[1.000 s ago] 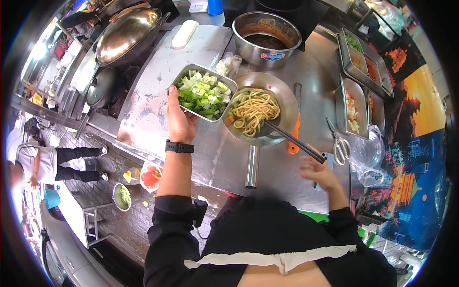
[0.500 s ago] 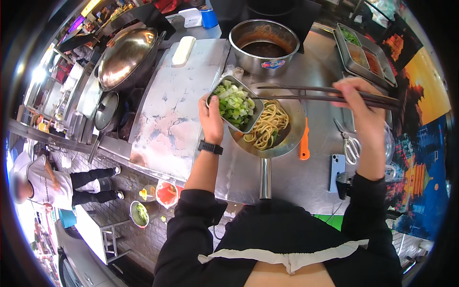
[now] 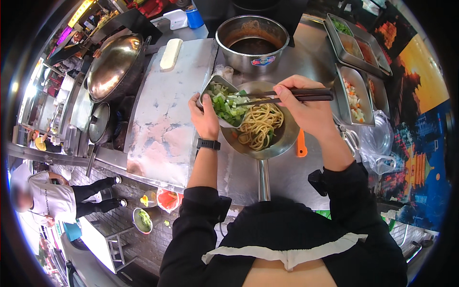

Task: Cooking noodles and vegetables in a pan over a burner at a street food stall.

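My left hand (image 3: 205, 117) is closed round a small metal tray (image 3: 211, 86) filled with chopped green vegetables (image 3: 226, 106). The tray tips to the right over the rim of a frying pan (image 3: 283, 135). Cooked noodles (image 3: 261, 126) with some green leaves lie in the pan, whose steel handle (image 3: 264, 179) points toward me. A pair of dark chopsticks (image 3: 306, 94) is gripped in my right hand (image 3: 301, 106), and the chopstick tips reach into the vegetables at the tray's edge.
Behind the pan stands a steel pot (image 3: 252, 45) of dark sauce. An orange-handled tool (image 3: 301, 143) and scissors (image 3: 351, 138) lie to the right, near trays of ingredients (image 3: 355, 95) and a plastic bag (image 3: 377, 143). At left are a flat griddle (image 3: 167, 110) and a domed wok lid (image 3: 114, 64).
My right hand has moved left with the chopsticks, bringing their tips into the vegetables. The tray is tilted more steeply toward the pan.
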The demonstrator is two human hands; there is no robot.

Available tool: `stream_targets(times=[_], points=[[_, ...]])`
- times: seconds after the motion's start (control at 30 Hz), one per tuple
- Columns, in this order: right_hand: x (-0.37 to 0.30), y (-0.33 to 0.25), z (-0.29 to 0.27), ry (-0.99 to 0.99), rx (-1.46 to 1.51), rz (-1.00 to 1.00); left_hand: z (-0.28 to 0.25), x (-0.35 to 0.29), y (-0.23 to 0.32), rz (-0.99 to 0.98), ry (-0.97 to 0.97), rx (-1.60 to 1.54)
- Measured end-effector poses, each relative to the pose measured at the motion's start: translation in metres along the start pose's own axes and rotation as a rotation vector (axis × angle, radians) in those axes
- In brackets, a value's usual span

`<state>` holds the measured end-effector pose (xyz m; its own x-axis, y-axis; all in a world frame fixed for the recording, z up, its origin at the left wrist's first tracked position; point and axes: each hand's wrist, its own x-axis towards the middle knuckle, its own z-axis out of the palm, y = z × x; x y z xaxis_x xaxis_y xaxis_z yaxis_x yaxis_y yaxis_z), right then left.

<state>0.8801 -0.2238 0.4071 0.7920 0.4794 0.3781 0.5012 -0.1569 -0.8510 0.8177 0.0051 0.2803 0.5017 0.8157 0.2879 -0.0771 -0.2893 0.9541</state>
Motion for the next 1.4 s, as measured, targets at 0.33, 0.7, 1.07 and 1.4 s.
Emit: stream_targets(times=[0.33,0.7,1.07,1.4], points=[[0.001,0.000,-0.015,0.038,0.151,0.119,0.002,0.001,0.007,0.156,0.036,0.047],[0.005,0.003,-0.007,0.065,0.300,0.144,0.009,0.006,0.004,0.217,0.056,-0.018],[-0.009,-0.008,-0.030,0.070,0.180,0.129,-0.003,0.001,-0.008,0.154,0.105,-0.077],[-0.064,0.066,-0.083,0.163,0.065,0.392,-0.007,0.010,-0.006,-0.200,0.178,-0.532]])
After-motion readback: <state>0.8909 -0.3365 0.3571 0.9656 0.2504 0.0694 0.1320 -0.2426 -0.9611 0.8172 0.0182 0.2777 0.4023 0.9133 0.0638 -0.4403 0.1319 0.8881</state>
